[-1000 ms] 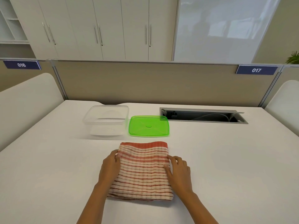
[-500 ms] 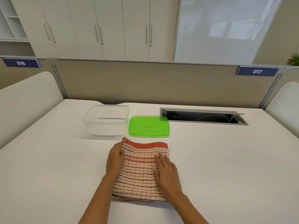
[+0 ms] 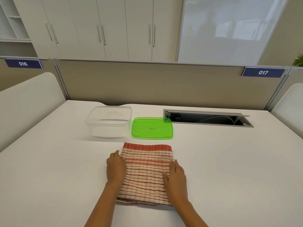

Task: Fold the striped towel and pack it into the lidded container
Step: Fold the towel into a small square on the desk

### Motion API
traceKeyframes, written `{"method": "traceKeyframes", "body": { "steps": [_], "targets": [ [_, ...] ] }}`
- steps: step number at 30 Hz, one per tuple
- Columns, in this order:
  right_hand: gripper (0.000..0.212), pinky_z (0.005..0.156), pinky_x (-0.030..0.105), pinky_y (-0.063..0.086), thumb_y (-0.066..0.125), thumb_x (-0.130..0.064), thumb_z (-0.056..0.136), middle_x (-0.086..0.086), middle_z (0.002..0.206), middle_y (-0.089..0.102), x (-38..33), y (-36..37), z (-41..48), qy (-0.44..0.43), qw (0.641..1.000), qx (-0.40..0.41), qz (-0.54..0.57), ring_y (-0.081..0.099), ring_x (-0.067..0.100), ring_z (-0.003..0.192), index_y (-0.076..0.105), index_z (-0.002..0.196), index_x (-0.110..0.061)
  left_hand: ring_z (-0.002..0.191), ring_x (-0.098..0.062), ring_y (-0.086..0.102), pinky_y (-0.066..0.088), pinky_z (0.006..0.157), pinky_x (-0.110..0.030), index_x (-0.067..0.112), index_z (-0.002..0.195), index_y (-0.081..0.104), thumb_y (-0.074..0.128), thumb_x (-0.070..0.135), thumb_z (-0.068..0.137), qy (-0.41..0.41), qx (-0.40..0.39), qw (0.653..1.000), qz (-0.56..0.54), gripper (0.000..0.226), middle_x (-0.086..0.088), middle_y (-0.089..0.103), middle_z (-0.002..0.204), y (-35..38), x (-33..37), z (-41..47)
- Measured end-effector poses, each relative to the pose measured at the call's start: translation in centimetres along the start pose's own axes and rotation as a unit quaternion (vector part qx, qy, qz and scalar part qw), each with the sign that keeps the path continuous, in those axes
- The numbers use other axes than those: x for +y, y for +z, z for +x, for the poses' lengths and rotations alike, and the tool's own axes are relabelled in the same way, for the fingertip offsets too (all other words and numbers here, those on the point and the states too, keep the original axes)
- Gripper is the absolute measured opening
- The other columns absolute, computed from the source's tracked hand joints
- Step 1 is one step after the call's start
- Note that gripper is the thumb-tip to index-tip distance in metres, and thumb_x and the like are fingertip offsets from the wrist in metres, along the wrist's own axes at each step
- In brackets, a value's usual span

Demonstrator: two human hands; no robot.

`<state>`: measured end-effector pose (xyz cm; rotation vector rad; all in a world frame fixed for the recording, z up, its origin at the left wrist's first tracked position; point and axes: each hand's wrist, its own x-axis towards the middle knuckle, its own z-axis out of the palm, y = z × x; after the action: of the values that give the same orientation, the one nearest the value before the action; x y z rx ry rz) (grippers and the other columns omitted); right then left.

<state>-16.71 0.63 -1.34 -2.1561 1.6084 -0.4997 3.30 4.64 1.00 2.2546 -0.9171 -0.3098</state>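
A red-and-cream striped towel (image 3: pixel 146 172) lies folded into a rectangle on the white table, close in front of me. My left hand (image 3: pixel 115 169) rests flat along its left edge, fingers together. On the towel's right edge lies my right hand (image 3: pixel 176 180), flat with the palm down. Neither hand grips the cloth. Behind the towel to the left stands the clear plastic container (image 3: pixel 109 122), open and empty. Its green lid (image 3: pixel 152 127) lies flat beside it on the right.
A cable slot (image 3: pixel 208 118) with its flap raised is set into the table at the back right. A beige partition (image 3: pixel 164 84) runs along the table's far edge. White chair backs (image 3: pixel 24 102) stand at both sides.
Both hands slid back toward me from the towel's far corners and top surface, and now lie along its left and right edges. The towel stays folded in place.
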Motion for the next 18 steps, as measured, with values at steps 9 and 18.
{"method": "traceKeyframes", "body": {
  "steps": [9,18],
  "targets": [
    [0.039,0.097,0.031,0.045,0.056,-0.028,0.09,0.006,0.125,0.061,0.1,-3.3,1.6,0.062,0.987,-0.034,0.146,0.059,0.021,0.111,0.052,0.127,-0.014,0.125,-0.039,0.045,0.041,0.102,-0.047,0.006,0.147,0.006,0.064,0.001,0.079,-0.092,-0.134,0.987,-0.004,0.09,-0.023,0.038,0.14,-1.7,1.6,-0.3],
    [0.024,0.085,0.008,0.04,0.059,-0.015,0.089,-0.01,0.102,0.057,-3.4,-11.8,2.8,-0.231,0.961,-0.052,0.145,0.053,0.0,0.095,0.066,0.108,-0.025,0.126,-0.015,0.038,0.032,0.108,-0.033,0.024,0.147,0.012,0.086,0.019,0.061,0.161,-0.15,0.952,-0.213,0.114,0.001,0.041,0.135,-4.3,6.1,1.2]
  ]
}}
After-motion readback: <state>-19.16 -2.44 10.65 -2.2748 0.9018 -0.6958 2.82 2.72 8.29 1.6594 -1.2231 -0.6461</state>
